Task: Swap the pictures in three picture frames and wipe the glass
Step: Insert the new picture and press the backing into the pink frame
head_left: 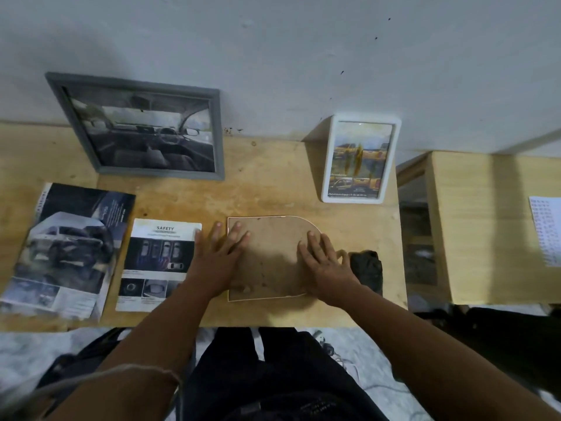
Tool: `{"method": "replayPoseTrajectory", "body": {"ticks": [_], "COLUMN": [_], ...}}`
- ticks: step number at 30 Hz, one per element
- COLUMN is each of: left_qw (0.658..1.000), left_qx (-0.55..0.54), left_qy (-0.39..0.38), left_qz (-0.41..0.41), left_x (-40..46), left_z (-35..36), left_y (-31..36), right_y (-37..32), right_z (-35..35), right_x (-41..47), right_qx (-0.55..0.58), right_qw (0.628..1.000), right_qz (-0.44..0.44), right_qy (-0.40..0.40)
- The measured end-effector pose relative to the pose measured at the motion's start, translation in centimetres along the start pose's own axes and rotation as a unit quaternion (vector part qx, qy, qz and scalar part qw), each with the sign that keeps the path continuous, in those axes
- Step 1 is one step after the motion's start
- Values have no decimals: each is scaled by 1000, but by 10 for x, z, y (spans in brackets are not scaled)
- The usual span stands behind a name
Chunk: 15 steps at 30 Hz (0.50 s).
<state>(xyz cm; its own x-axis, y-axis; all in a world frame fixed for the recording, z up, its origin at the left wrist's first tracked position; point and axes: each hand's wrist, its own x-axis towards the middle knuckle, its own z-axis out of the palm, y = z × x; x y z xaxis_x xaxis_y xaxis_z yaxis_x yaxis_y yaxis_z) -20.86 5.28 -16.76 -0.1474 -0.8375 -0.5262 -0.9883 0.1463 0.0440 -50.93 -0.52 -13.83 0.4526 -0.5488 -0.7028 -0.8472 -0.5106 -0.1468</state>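
Note:
An arch-shaped frame (273, 253) lies face down on the wooden table (267, 189), its brown backing board up. My left hand (217, 259) rests flat on its left edge, fingers spread. My right hand (326, 264) presses flat on its right side. A grey frame (142, 126) with a car-interior picture leans on the wall at back left. A white frame (359, 161) with a yellow-truck picture stands at back right. A dark cloth (367, 268) lies just right of my right hand. A "SAFETY" leaflet (159, 264) and a larger car brochure (65, 247) lie to the left.
A second wooden surface (479, 226) stands to the right across a gap, with a printed sheet (546, 232) at its far edge. The wall (303, 56) runs right behind the table. My legs are below the table's front edge.

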Motion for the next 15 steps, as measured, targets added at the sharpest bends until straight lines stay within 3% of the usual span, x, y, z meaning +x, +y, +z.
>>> {"method": "replayPoseTrajectory", "body": {"ticks": [9, 12, 15], "left_qw": [995, 989, 982], "left_qx": [-90, -142, -178], "left_qy": [-52, -32, 24], "left_qz": [-5, -20, -66], "left_x": [3, -2, -17], "left_z": [-21, -31, -36], "left_y": [11, 9, 20], "right_y": [-6, 1, 3], "right_z": [0, -10, -14], "right_x": [0, -3, -8], "right_qx": [47, 194, 337], "right_qw": [999, 978, 912], "right_qz": [3, 8, 115], "right_qy": [3, 83, 204]}}
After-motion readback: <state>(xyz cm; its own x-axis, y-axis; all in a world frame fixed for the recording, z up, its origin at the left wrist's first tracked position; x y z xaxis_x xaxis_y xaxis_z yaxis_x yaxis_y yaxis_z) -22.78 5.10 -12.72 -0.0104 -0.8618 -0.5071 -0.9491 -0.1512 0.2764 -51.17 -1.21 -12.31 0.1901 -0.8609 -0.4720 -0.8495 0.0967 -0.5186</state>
